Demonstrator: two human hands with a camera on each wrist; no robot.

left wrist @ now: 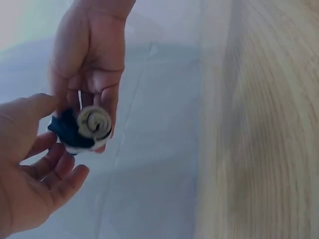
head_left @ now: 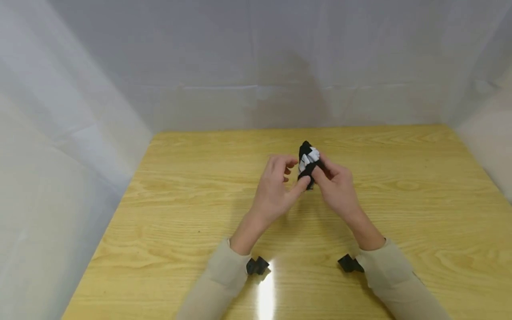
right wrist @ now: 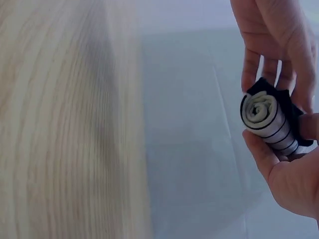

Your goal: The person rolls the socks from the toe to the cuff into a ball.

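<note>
A small roll of black-and-white striped cloth (head_left: 309,161) is held above the wooden table (head_left: 400,213), near its middle. My right hand (head_left: 335,183) grips the roll from the right, fingers curled round it. My left hand (head_left: 276,186) meets it from the left, its thumb on the dark lower end. In the left wrist view the roll (left wrist: 90,125) shows its spiral end, and the left hand (left wrist: 37,164) has thumb and forefinger on the dark outer layer. In the right wrist view the roll (right wrist: 266,119) rests against my right hand (right wrist: 291,177), with the left hand (right wrist: 274,40) above it.
White fabric walls (head_left: 256,66) close the table in at the back and on both sides. Black camera mounts (head_left: 257,265) sit on my beige-sleeved wrists. A glare spot (head_left: 266,293) lies on the wood near the front edge.
</note>
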